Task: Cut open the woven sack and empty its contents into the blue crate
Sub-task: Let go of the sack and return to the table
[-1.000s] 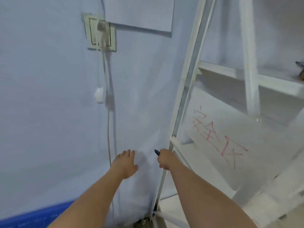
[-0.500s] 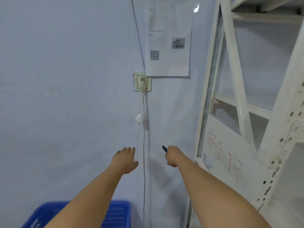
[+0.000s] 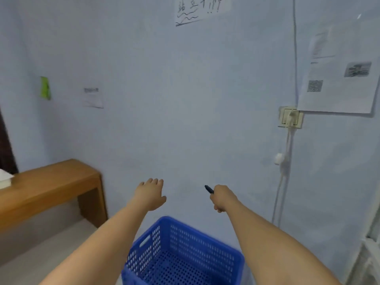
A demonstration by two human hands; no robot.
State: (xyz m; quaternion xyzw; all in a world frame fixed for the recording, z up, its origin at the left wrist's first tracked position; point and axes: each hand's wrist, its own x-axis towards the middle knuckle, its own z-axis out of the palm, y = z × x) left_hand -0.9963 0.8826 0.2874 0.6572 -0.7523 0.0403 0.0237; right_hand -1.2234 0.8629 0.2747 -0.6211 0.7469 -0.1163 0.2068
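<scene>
The blue perforated crate (image 3: 185,251) stands on the floor below and between my arms, close to the pale blue wall. What shows of its inside is bare. My left hand (image 3: 151,194) is stretched out above the crate's left side, fingers apart, holding nothing. My right hand (image 3: 223,199) is closed in a fist around a dark cutter (image 3: 209,189), whose tip sticks out up and to the left. No woven sack shows in this view.
A wooden bench (image 3: 51,184) runs along the left, with something white at its far left end. A wall socket (image 3: 290,117) with a hanging white cable (image 3: 280,182) is at the right, under a printed sheet (image 3: 339,79). White shelving edges the lower right corner.
The view has swung left, away from the white shelving. The blue crate and the wooden bench have come into sight. Both hands keep their poses.
</scene>
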